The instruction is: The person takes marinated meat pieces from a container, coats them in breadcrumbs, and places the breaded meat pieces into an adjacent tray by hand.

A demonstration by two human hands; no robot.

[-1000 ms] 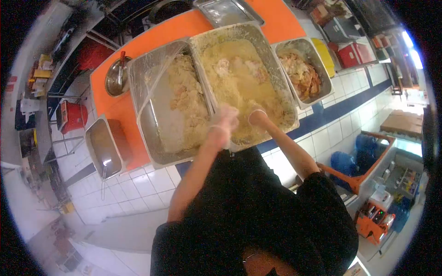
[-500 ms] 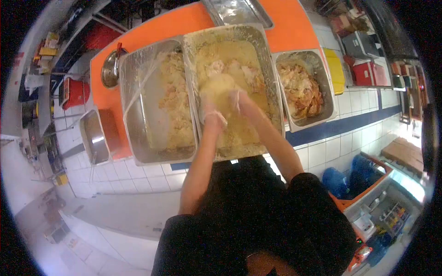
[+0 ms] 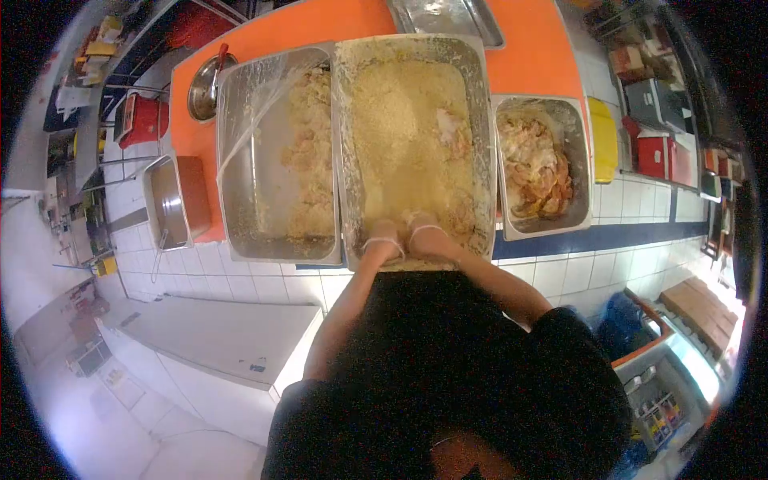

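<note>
A deep metal pan (image 3: 346, 160) holds pale yellow breading (image 3: 392, 104), heaped toward its far side. A piece of raw meat (image 3: 454, 132), partly coated, pokes out at the right of the breading. At the pan's near end, my left hand (image 3: 386, 234) reaches into the breading, a thin clear glove bunched at its wrist. Close beside it, my right hand (image 3: 424, 230) is in the breading too, gloved the same way. The fingers of both hands are buried or blurred, so their pose is hidden.
Left stands a metal pan (image 3: 240, 248) with coated pieces (image 3: 308, 152) and plastic film. To the right, a smaller pan (image 3: 506, 228) contains raw meat (image 3: 536, 168). A metal bowl (image 3: 202, 92), a tray (image 3: 448, 20) and a liquid-filled container (image 3: 166, 204) sit around the orange table (image 3: 312, 28).
My hands have moved back from the middle of the pan to its near end. Meat pieces visible earlier near the middle are now mostly covered by heaped breading.
</note>
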